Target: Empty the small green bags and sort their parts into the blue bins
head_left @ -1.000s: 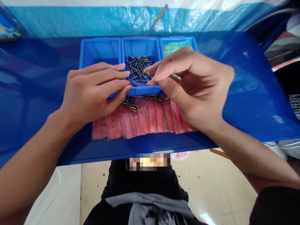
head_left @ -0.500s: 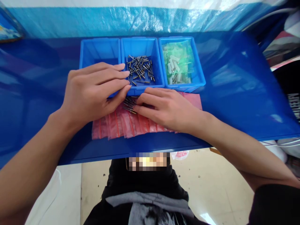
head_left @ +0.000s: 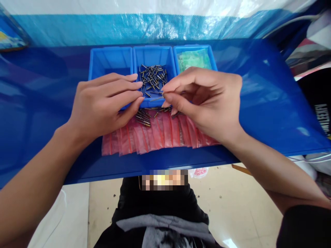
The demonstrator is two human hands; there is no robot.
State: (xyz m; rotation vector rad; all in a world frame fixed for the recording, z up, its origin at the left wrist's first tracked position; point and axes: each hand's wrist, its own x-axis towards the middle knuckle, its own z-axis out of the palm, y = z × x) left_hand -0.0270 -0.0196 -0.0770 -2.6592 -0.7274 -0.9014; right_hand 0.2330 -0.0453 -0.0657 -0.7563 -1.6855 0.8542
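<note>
My right hand [head_left: 204, 100] is raised over the front edge of the middle blue bin [head_left: 154, 57], thumb and forefinger pinched on a thin dark pin [head_left: 156, 99]. My left hand [head_left: 103, 103] rests with its fingers together on the front of the left blue bin [head_left: 110, 59]; whether it holds anything is hidden. The middle bin holds several dark pins [head_left: 153, 78]. A loose heap of pins [head_left: 147, 115] lies on a row of red zip bags [head_left: 155, 134] in front of the bins.
A third blue bin [head_left: 192, 57] at the right holds green bags. All stands on a glossy blue table [head_left: 261, 103] with a blue tarp wall behind. Below the near table edge are my dark lap and a pale floor.
My right hand went down onto the loose pins on the red bags, then rose again pinching one pin. The left hand stayed where it was.
</note>
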